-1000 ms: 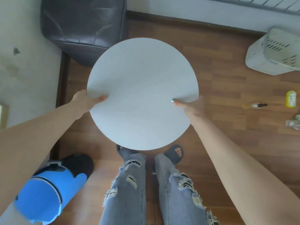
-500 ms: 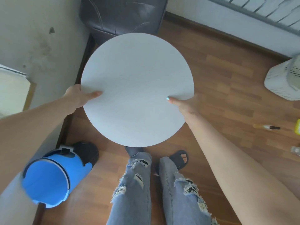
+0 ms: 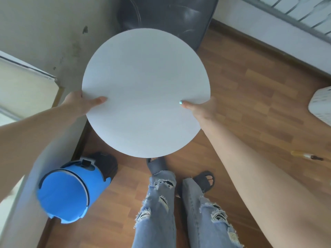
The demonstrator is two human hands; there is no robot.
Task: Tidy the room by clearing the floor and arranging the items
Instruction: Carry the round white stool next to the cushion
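A person stands on the wooden floor (image 3: 250,97) and holds a big round white tabletop (image 3: 146,92) flat in the air, above their feet. The left hand (image 3: 80,104) grips the left edge of the tabletop, with the thumb lying on top and the other fingers hidden underneath. The right hand (image 3: 202,109) grips the right edge the same way, thumb on top with a light blue nail, the rest tucked under. Both hands are closed around the rim.

Just past the far edge of the tabletop sits a dark leather seat (image 3: 166,15), pushed up against the wall (image 3: 44,29). The tabletop covers part of it from view.

Below the tabletop and to its left, a blue bin (image 3: 69,192) with a black pedal part stands on the floor close to the wall. Right under the near edge of the tabletop are the person's two feet in dark slippers (image 3: 204,179) and ripped blue jeans (image 3: 161,208).

Far to the right of the tabletop, a white plastic basket (image 3: 320,102) peeks in at the side. Nearer the person on that same side, a small thin thing with a yellow end (image 3: 304,155) lies on the floor; it is too blurry to tell what it is.
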